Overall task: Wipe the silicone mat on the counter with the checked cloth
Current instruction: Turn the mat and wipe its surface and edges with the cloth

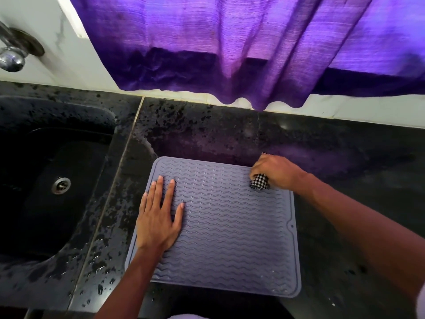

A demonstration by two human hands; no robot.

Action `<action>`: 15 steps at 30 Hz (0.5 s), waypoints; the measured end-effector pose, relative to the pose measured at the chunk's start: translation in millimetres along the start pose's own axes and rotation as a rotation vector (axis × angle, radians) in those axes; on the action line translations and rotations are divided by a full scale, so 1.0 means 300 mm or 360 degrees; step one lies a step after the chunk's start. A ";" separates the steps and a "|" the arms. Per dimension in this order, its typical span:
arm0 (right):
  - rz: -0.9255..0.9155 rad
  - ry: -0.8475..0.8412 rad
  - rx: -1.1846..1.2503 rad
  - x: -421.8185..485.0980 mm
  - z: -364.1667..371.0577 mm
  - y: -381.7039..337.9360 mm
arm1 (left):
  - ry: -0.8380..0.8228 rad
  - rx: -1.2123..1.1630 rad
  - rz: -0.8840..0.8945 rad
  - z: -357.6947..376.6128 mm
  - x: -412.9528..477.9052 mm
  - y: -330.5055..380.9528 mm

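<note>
Home kitchen, black speckled counter wet with drops, dark sink at left, tap on far wall, purple curtain.

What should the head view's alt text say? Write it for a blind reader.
The right hand grips a bunched checked cloth on the far right corner of a grey silicone mat, while the left hand lies flat on its left side. The mat sits on a wet black counter beside a sink.
</note>
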State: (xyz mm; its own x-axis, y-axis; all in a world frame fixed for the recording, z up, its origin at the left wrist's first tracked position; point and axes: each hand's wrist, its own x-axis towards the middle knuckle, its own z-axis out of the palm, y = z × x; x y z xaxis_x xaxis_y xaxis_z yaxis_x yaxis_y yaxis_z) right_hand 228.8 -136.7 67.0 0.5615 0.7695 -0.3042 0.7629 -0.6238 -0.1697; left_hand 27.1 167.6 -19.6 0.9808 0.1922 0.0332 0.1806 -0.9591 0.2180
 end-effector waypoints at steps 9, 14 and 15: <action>0.0225 -0.0269 -0.0265 -0.178 -0.017 0.118 | -0.0002 -0.0005 0.0002 0.002 -0.001 0.001; 0.0317 -0.0213 -0.0129 -0.096 -0.073 0.043 | 0.0003 -0.0013 0.0010 0.005 -0.002 0.001; 0.0262 -0.0139 -0.0090 -0.062 -0.086 0.004 | 0.0002 -0.0006 0.0013 0.004 -0.002 0.001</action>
State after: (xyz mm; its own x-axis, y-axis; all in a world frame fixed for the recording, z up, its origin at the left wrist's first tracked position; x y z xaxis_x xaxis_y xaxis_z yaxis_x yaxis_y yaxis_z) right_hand 227.5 -148.3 96.5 0.6521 0.6414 -0.4041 0.6814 -0.7296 -0.0586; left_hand 26.7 166.9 -20.9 0.9822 0.1844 0.0364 0.1720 -0.9599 0.2212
